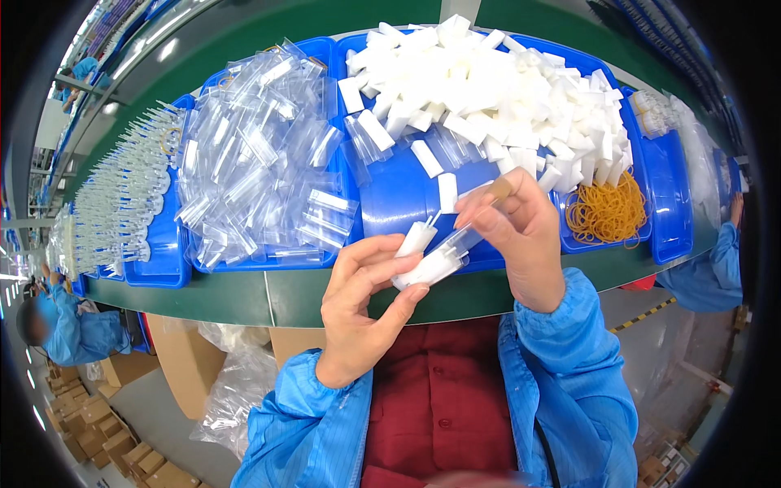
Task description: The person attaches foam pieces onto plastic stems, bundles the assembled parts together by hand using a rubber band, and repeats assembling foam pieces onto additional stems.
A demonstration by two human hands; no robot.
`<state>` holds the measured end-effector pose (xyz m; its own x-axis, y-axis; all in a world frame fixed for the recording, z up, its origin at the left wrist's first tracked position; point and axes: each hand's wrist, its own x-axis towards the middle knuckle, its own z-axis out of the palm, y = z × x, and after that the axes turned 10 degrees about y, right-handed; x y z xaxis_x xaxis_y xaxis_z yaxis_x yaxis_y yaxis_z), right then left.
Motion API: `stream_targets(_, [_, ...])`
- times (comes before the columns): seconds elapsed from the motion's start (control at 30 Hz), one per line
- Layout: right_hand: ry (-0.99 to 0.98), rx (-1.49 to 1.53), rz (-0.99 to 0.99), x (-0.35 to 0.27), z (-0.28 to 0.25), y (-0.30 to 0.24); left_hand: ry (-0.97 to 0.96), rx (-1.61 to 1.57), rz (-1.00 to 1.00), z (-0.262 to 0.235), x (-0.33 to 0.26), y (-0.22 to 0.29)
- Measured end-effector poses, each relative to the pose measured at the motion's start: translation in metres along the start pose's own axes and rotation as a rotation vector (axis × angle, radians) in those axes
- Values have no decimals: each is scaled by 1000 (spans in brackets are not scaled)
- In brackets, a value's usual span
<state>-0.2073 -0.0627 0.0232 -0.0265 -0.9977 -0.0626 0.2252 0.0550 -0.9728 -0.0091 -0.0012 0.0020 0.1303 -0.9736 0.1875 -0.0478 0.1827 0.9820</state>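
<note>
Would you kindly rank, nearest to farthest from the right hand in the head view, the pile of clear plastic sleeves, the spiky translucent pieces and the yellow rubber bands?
From the right hand:
1. Yellow rubber bands, just to its right.
2. Pile of clear plastic sleeves, left, in a blue tray.
3. Spiky translucent pieces, far left.

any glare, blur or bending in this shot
In the head view, the green table edge bows and the corners go black; in the head view, the piled white blocks look washed out, and clear plastic sleeves catch glints; also in the head view, left hand and right hand look fairly sharp.
</note>
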Motion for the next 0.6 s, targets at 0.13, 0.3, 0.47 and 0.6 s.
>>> stream_targets(0.13, [-24,-17,-35,-4,1,5,48,-7,0,2,0,0])
stream_targets(0.3, [82,-312,-350,-7,2,15,70,19,17,6,-1,0])
stream_targets(0.47, [79,-257,-351,-11,0,18,63,75,79,6,0,3])
stream_targets(0.6, [24,-300,-476,-13,-1,18,65,73,28,6,3,3])
